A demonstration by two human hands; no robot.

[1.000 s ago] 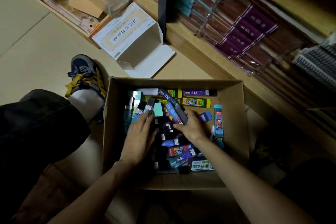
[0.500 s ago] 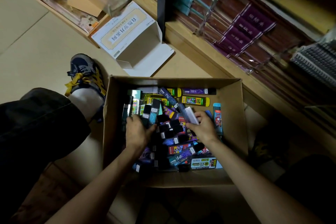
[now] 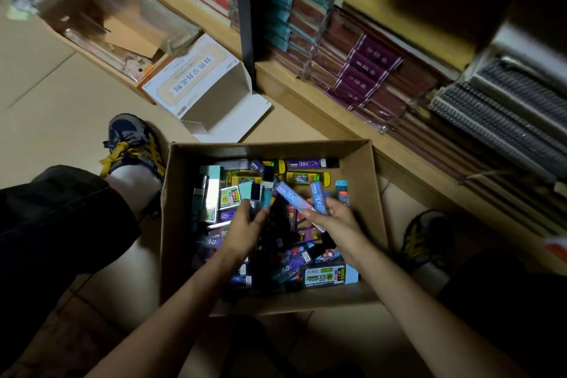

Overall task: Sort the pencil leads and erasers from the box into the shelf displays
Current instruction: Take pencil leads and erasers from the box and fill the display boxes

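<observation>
Blue lead cases (image 3: 295, 200) between right-hand fingers (image 3: 337, 209); teal cases (image 3: 265, 196) within curled left-hand fingers (image 3: 245, 212), over box (image 3: 362, 187)

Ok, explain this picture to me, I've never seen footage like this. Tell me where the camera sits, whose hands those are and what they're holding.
There is no machine here. A person wears a wide-angle camera on the head, and it looks down at their own two bare hands. They are low on the floor beside a wooden shelf stacked with wrapped books. In front of them stands an open cardboard box piled with small colourful cases, likely the pencil leads and erasers. The left hand grips a few teal and dark cases. The right hand holds two slim blue cases. An open white carton lies further off, against the shelf.
</observation>
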